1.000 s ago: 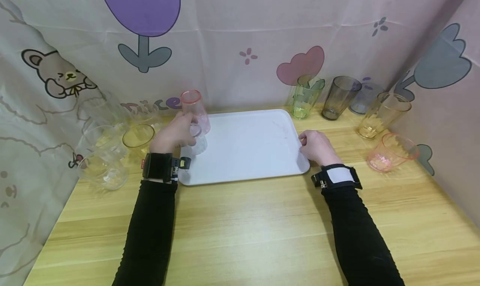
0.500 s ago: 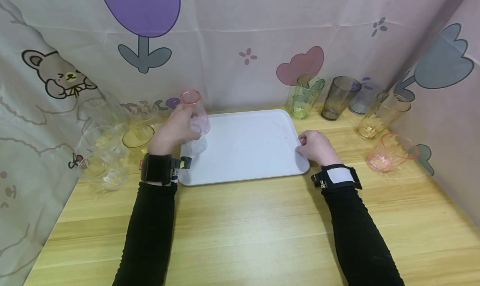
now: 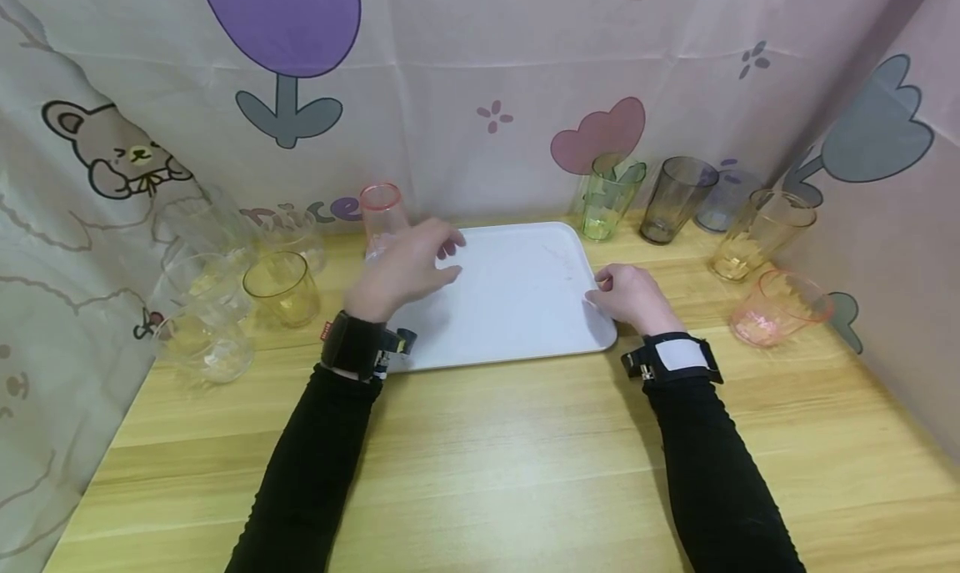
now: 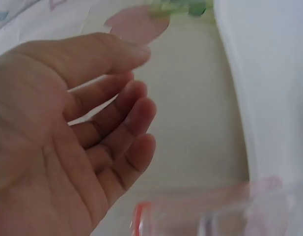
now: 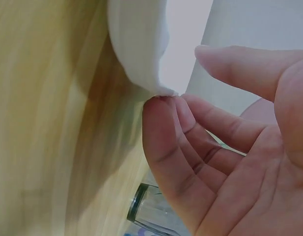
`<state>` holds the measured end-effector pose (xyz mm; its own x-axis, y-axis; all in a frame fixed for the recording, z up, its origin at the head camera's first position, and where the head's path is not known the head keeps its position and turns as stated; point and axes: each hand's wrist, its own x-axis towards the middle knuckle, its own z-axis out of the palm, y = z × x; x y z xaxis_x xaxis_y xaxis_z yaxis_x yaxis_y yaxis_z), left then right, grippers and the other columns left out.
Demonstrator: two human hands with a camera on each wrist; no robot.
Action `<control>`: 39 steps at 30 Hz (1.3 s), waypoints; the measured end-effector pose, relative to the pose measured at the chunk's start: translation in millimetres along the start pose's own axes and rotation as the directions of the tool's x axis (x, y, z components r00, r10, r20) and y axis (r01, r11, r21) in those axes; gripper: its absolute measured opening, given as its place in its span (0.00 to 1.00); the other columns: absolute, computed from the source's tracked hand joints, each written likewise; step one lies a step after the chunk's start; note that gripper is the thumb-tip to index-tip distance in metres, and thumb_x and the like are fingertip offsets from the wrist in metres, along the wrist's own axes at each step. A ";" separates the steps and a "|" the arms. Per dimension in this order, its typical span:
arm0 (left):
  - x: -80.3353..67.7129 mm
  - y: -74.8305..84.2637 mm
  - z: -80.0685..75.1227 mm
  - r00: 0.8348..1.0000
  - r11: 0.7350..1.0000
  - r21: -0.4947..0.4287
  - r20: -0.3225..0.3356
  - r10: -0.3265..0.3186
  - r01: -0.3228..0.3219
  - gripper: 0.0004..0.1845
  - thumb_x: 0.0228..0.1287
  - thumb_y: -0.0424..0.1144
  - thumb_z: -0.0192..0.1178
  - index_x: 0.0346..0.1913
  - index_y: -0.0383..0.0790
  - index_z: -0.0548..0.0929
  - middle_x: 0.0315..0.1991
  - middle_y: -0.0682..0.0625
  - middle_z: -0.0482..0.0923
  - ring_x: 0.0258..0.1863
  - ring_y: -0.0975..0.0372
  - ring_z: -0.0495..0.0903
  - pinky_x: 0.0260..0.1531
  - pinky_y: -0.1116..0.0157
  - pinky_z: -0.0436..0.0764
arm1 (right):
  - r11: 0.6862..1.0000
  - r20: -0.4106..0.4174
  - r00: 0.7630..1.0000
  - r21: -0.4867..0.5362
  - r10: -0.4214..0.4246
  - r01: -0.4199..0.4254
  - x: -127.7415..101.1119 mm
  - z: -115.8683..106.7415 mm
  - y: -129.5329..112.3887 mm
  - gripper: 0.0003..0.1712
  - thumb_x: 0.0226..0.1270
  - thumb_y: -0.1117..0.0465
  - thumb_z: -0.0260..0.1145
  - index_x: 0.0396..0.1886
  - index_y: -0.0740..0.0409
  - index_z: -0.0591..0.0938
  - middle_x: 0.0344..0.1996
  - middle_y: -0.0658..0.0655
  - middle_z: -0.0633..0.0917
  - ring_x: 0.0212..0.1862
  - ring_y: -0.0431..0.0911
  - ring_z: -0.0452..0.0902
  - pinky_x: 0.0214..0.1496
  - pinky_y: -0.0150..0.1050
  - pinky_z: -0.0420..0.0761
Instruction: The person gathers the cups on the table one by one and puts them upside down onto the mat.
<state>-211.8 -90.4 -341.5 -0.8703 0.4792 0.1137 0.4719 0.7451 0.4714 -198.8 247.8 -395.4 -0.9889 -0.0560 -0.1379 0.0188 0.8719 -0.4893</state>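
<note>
At the tray's (image 3: 517, 306) far-left corner stands the pink cup (image 3: 381, 210), upright, just beyond the left hand (image 3: 405, 268), grip slack and empty; right hand (image 3: 630, 298) fingertips touch the tray's right edge.

I see bare room on the tray (image 3: 517, 306). A pink cup (image 3: 379, 214) blocks eleven o'clock; cups (image 3: 678, 198) crowd one o'clock.
</note>
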 end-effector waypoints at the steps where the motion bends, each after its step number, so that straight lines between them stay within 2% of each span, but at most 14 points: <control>1: 1.7 2.8 4.6 1.000 1.000 0.002 0.023 0.015 -0.015 0.20 0.68 0.35 0.68 0.60 0.37 0.81 0.51 0.44 0.81 0.51 0.54 0.78 0.54 0.58 0.80 | 1.000 -0.002 1.000 0.004 0.003 -0.003 0.4 0.4 -0.1 0.29 0.74 0.55 0.64 0.65 0.72 0.77 0.56 0.71 0.83 0.57 0.62 0.79 0.61 0.57 0.77; 4: 6.7 9.8 18.3 0.993 0.998 -0.010 0.098 0.070 -0.069 0.18 0.68 0.34 0.68 0.58 0.35 0.82 0.49 0.42 0.82 0.49 0.54 0.79 0.53 0.58 0.81 | 0.999 -0.044 0.999 0.034 -0.004 0.005 1.8 1.2 0.9 0.29 0.75 0.55 0.64 0.66 0.71 0.76 0.54 0.71 0.82 0.54 0.62 0.79 0.57 0.56 0.79; 7: 10.2 16.4 32.1 0.978 0.994 -0.030 0.178 0.105 -0.101 0.18 0.68 0.34 0.68 0.58 0.34 0.82 0.50 0.40 0.83 0.48 0.54 0.80 0.53 0.59 0.80 | 0.995 -0.163 0.986 0.088 -0.028 0.042 2.5 1.8 2.3 0.28 0.75 0.56 0.64 0.65 0.71 0.76 0.51 0.71 0.83 0.49 0.62 0.80 0.52 0.55 0.80; 9: 12.5 19.8 40.9 0.966 0.991 -0.039 0.223 0.134 -0.128 0.17 0.67 0.34 0.68 0.57 0.34 0.83 0.49 0.40 0.83 0.48 0.54 0.80 0.52 0.60 0.80 | 0.988 -0.273 0.961 0.126 -0.047 0.085 2.4 1.5 2.8 0.28 0.74 0.56 0.65 0.65 0.71 0.77 0.50 0.71 0.83 0.48 0.63 0.81 0.50 0.56 0.80; 13: 15.6 26.0 56.2 0.940 0.982 -0.044 0.282 0.191 -0.186 0.16 0.66 0.36 0.70 0.53 0.35 0.84 0.46 0.43 0.83 0.44 0.57 0.79 0.47 0.63 0.80 | 0.965 -0.459 0.888 0.217 -0.035 0.150 9.0 1.0 0.9 0.28 0.73 0.55 0.66 0.65 0.70 0.77 0.52 0.69 0.81 0.49 0.63 0.82 0.51 0.54 0.81; 16: 15.9 33.8 65.8 0.921 0.976 -0.056 0.324 0.218 -0.212 0.14 0.64 0.37 0.72 0.50 0.36 0.85 0.41 0.48 0.83 0.41 0.60 0.79 0.45 0.66 0.79 | 0.941 -0.542 0.841 0.288 0.007 0.177 15.3 -0.7 0.5 0.30 0.73 0.54 0.66 0.67 0.68 0.75 0.55 0.68 0.78 0.53 0.62 0.80 0.55 0.51 0.79; 19: 14.3 40.9 74.1 0.899 0.974 -0.074 0.374 0.227 -0.215 0.12 0.64 0.37 0.72 0.48 0.38 0.86 0.37 0.52 0.82 0.39 0.62 0.79 0.44 0.68 0.78 | 0.915 -0.577 0.815 0.357 0.060 0.186 21.1 -2.2 2.8 0.33 0.72 0.54 0.67 0.69 0.67 0.71 0.59 0.67 0.76 0.57 0.60 0.77 0.58 0.46 0.77; 22: 11.5 44.7 81.7 0.884 0.975 -0.091 0.411 0.224 -0.204 0.09 0.64 0.36 0.71 0.45 0.40 0.87 0.35 0.55 0.82 0.38 0.64 0.79 0.44 0.69 0.78 | 0.891 -0.559 0.821 0.425 0.119 0.160 26.2 -3.2 10.1 0.38 0.72 0.51 0.67 0.73 0.64 0.67 0.64 0.66 0.73 0.62 0.59 0.73 0.60 0.43 0.76; 26: 8.9 45.7 88.9 0.869 0.974 -0.136 0.440 0.225 -0.183 0.05 0.65 0.32 0.67 0.42 0.43 0.88 0.34 0.58 0.83 0.37 0.67 0.80 0.43 0.71 0.79 | 0.846 -0.473 0.864 0.521 0.171 0.118 34.3 -7.0 21.7 0.46 0.72 0.46 0.66 0.80 0.60 0.58 0.74 0.65 0.67 0.70 0.59 0.68 0.68 0.46 0.74; 29: 7.1 46.9 91.0 0.865 0.971 -0.146 0.443 0.236 -0.190 0.07 0.65 0.29 0.64 0.39 0.44 0.89 0.32 0.60 0.84 0.35 0.69 0.81 0.41 0.73 0.79 | 0.812 -0.403 0.895 0.577 0.191 0.086 41.4 -10.8 26.7 0.50 0.72 0.44 0.66 0.83 0.58 0.52 0.78 0.63 0.62 0.74 0.59 0.63 0.73 0.51 0.70; 33: 3.3 52.0 95.3 0.871 0.967 -0.076 0.422 0.252 -0.243 0.09 0.64 0.28 0.63 0.36 0.45 0.89 0.30 0.62 0.82 0.33 0.69 0.79 0.37 0.74 0.78 | 0.782 -0.328 0.922 0.622 0.207 0.046 50.3 -12.8 31.1 0.56 0.72 0.44 0.67 0.85 0.54 0.44 0.82 0.60 0.55 0.78 0.58 0.57 0.77 0.53 0.65; 36: 1.7 55.9 98.4 0.876 0.961 -0.009 0.410 0.254 -0.275 0.10 0.63 0.28 0.63 0.31 0.47 0.87 0.29 0.61 0.79 0.32 0.68 0.76 0.34 0.73 0.75 | 0.776 -0.303 0.932 0.629 0.198 0.040 60.6 -13.7 31.3 0.62 0.70 0.43 0.70 0.86 0.53 0.39 0.84 0.58 0.50 0.80 0.58 0.52 0.79 0.52 0.61; 39: 3.3 60.0 99.8 0.875 0.953 0.046 0.410 0.257 -0.301 0.12 0.63 0.26 0.62 0.28 0.48 0.83 0.28 0.60 0.76 0.31 0.67 0.73 0.32 0.73 0.72 | 0.782 -0.313 0.930 0.621 0.191 0.048 71.6 -15.2 31.1 0.65 0.67 0.43 0.72 0.86 0.52 0.37 0.84 0.58 0.48 0.81 0.58 0.50 0.80 0.52 0.60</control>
<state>-172.3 2.2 -400.1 -0.5829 0.8008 -0.1376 0.7179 0.5869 0.3745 -271.3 278.2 -407.4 -0.9625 0.2670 0.0479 0.0586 0.3773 -0.9242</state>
